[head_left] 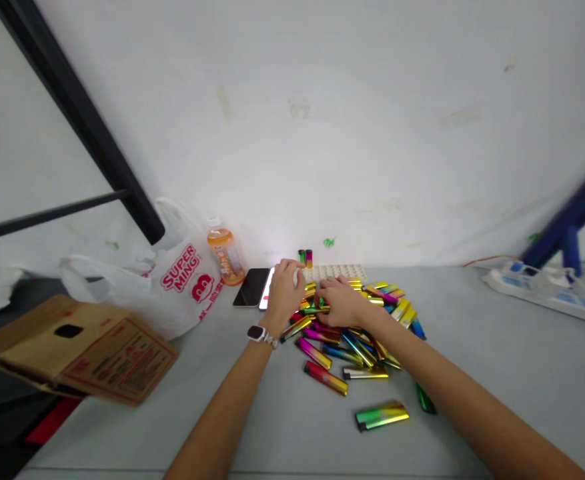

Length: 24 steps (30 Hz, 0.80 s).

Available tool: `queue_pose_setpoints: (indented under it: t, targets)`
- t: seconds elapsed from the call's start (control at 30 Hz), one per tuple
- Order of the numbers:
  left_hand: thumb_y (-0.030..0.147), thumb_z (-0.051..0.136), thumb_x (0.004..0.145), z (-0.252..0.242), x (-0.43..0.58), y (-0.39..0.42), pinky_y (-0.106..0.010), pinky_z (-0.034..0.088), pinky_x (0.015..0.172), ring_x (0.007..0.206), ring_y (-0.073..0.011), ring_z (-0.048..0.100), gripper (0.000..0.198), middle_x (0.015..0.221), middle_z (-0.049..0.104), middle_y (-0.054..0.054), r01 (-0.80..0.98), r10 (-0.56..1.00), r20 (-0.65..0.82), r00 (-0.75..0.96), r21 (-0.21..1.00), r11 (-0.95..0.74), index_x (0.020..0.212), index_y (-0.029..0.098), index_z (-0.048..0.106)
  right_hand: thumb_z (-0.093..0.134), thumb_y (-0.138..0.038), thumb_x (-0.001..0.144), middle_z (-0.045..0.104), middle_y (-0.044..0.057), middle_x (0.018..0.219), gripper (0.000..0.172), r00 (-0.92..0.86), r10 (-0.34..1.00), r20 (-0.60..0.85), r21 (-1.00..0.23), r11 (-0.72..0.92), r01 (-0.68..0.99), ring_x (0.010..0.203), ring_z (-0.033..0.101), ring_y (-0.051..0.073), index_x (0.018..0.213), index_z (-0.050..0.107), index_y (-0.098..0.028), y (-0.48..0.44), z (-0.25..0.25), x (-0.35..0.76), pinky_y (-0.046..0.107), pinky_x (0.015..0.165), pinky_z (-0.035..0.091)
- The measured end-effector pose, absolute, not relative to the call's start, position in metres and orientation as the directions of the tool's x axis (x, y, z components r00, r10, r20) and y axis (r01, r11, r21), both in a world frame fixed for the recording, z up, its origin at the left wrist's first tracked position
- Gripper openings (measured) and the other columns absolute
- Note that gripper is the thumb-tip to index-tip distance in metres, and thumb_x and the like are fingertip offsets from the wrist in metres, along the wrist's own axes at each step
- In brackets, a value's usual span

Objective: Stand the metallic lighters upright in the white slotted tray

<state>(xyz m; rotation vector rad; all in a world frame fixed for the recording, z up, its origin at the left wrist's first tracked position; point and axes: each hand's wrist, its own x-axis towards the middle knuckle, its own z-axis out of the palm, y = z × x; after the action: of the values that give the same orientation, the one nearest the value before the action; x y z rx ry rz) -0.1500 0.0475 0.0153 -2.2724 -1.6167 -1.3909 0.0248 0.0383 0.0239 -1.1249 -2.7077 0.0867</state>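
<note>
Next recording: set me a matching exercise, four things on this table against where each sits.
Things: 1 pile of lighters; 2 power strip; 3 orange bottle; 4 cardboard box.
Places: A far right of the table; B table's left edge; C by the wall, beside the white bag; D under the left hand and right hand.
Pairs: 1-D; 2-A; 3-C; 4-B.

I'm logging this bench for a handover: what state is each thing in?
lighter pile, loose, lying flat, jumbled
left hand, curled over the lighter pile's far edge, grip hidden
right hand, resting on the lighter pile, fingers curled
two lighters, standing upright in the tray
dark phone, screen off
second phone, screen lit, partly under the left hand
bottle, upright, capped
cardboard box, tipped on its side
</note>
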Motion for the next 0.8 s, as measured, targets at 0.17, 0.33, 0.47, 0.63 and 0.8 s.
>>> queue_pose_setpoints:
  t: [0.17, 0.33, 0.47, 0.63, 0.8]
  targets:
    - [0.023, 0.049, 0.091, 0.005, -0.150, 0.026, -0.031, 0.050, 0.081, 0.094, -0.0183, 0.060, 0.017, 0.098, 0.065, -0.007, 0.579, 0.782, 0.618, -0.083, 0.668, -0.466, 0.098, 0.018, 0.063, 0.066, -0.028, 0.077, 0.070, 0.009, 0.088, 0.017, -0.652, 0.732, 0.198, -0.198, 0.681, 0.705, 0.085, 0.060, 0.022, 0.088, 0.071, -0.016, 0.047, 0.024, 0.023, 0.034, 0.083, 0.036]
    - [0.040, 0.058, 0.087, 0.000, -0.137, 0.023, -0.029, 0.049, 0.077, 0.091, -0.0174, 0.062, 0.028, 0.100, 0.068, -0.008, 0.233, 0.879, 0.409, -0.246, 0.905, -0.356, 0.100, 0.016, 0.064, 0.062, -0.030, 0.082, 0.061, 0.000, 0.064, 0.015, -0.490, 0.821, 0.292, -0.595, 0.557, 0.579, 0.058, 0.050, 0.012, 0.081, 0.067, -0.016, 0.045, 0.010, 0.036, 0.025, 0.059, 0.035]
    - [0.044, 0.062, 0.084, -0.006, -0.118, 0.023, -0.030, 0.048, 0.086, 0.094, -0.0180, 0.063, 0.034, 0.100, 0.070, -0.008, 0.020, 0.942, 0.302, -0.149, 0.953, -0.302, 0.098, 0.014, 0.067, 0.060, -0.037, 0.085, 0.055, -0.003, 0.062, 0.021, -0.387, 0.863, 0.326, -0.811, 0.466, 0.355, 0.056, 0.046, 0.011, 0.087, 0.065, -0.017, 0.034, 0.001, 0.040, 0.023, 0.054, 0.035]
    - [0.044, 0.059, 0.086, -0.005, -0.102, 0.014, -0.027, 0.047, 0.078, 0.085, -0.0167, 0.061, 0.030, 0.086, 0.068, -0.005, 0.060, 0.927, 0.372, -0.046, 0.927, -0.370, 0.085, 0.015, 0.066, 0.059, -0.040, 0.086, 0.054, -0.002, 0.063, 0.027, -0.373, 0.863, 0.342, -0.830, 0.464, 0.311, 0.059, 0.046, 0.012, 0.073, 0.061, -0.017, 0.021, 0.001, 0.042, 0.024, 0.059, 0.037]
    - [0.043, 0.047, 0.095, -0.008, -0.101, 0.007, -0.025, 0.046, 0.076, 0.078, -0.0128, 0.060, 0.028, 0.079, 0.064, -0.001, 0.094, 0.882, 0.463, -0.087, 0.885, -0.456, 0.088, 0.018, 0.057, 0.053, -0.043, 0.090, 0.056, -0.001, 0.065, 0.033, -0.293, 0.880, 0.374, -0.822, 0.461, 0.334, 0.063, 0.048, 0.013, 0.072, 0.060, -0.016, 0.014, 0.002, 0.048, 0.024, 0.061, 0.038]
